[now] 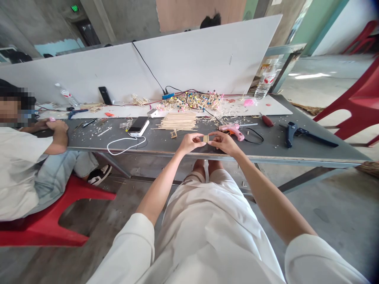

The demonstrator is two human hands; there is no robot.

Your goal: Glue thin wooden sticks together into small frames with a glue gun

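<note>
Between my two hands is a small flat panel of short wooden sticks point(206, 139), held just above the table's front edge. My left hand point(189, 143) pinches its left side between thumb and fingers. The fingers of my right hand point(223, 142) are closed on its right side. Just beyond my hands lies a bundle of long thin wooden sticks point(177, 121), with a small wooden stick frame point(173, 134) in front of it. A pink glue gun point(233, 129) rests on the table behind my right hand.
Behind is a heap of coloured-tip sticks point(192, 101). At left are a power bank point(138, 126) with a white cable and a seated person point(23, 165). On the right are a blue clamp point(308, 136), a red-handled tool point(267, 120), a water bottle point(266, 81) and a red chair point(352, 102).
</note>
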